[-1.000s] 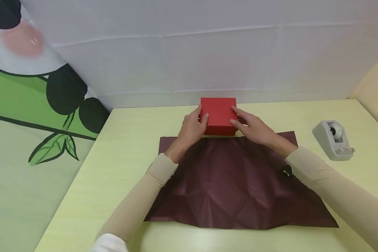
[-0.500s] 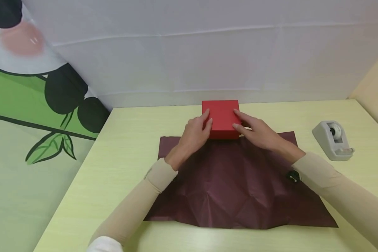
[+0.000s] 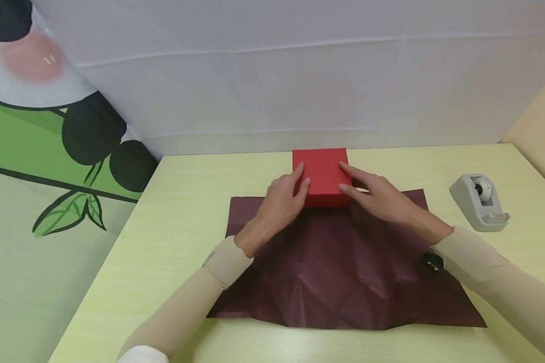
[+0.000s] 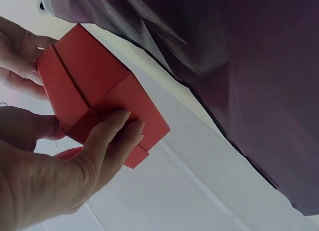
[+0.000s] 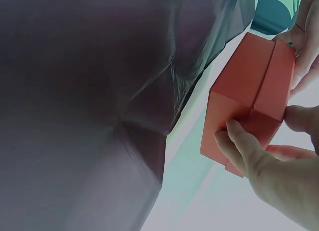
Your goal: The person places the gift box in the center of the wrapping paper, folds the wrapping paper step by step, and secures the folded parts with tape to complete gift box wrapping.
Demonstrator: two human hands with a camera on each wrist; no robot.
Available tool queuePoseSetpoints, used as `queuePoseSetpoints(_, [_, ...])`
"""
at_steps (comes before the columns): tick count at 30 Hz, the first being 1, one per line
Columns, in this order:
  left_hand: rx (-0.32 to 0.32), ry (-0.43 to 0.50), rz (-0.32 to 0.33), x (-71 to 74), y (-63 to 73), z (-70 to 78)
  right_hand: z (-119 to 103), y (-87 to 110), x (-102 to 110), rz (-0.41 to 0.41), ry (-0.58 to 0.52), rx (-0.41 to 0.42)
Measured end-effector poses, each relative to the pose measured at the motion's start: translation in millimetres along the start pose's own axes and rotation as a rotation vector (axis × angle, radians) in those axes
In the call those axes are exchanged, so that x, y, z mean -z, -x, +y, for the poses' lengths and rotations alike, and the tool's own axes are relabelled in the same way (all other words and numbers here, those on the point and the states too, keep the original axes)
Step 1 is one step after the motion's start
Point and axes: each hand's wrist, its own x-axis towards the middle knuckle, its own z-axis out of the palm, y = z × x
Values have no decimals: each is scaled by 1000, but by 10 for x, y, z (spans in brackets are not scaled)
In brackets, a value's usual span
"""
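Note:
A red lidded box (image 3: 322, 174) is held between both hands over the far edge of a dark maroon sheet of wrapping paper (image 3: 327, 272). My left hand (image 3: 281, 199) grips its left side, with thumb and index finger at the top edge. On the opposite side my right hand (image 3: 377, 194) grips it in the same way. In the left wrist view the fingers press the side of the box (image 4: 109, 86) below the lid seam. The right wrist view shows the box (image 5: 249, 81) tilted, with fingertips against its side wall.
A grey tape dispenser (image 3: 481, 201) with a roll of clear tape stands on the pale yellow table (image 3: 181, 201) to the right. White cloth (image 3: 300, 75) hangs behind the table, and a printed cloth (image 3: 72, 217) hangs at the left. The paper is creased.
Both hands have brought the red box nearer to the person and slightly right, so that it now overlaps the far edge of the paper. The paper and tape dispenser stay put.

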Motion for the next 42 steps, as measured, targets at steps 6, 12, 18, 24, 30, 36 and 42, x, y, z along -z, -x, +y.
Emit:
queuePoseSetpoints(6, [0,-4,4,9,69,45,-63,89,3,-9,-2,-7])
queuePoseSetpoints(12, [-11,13,9,25,156,78,-141,175,-5,1,8,5])
queuePoseSetpoints(18, [-43,11,39,33,226,89,-195,254,-24,39,58,26])
queuePoseSetpoints(24, [-27,15,40,66,315,121,-221,312,-60,53,64,57])
queuePoseSetpoints(30, [-21,16,44,89,400,146,-267,372,-78,50,22,68])
queuePoseSetpoints(36, [-31,10,44,102,461,157,-307,430,-102,35,6,59])
queuePoseSetpoints(42, [-40,12,43,104,525,158,-349,486,-129,36,10,49])
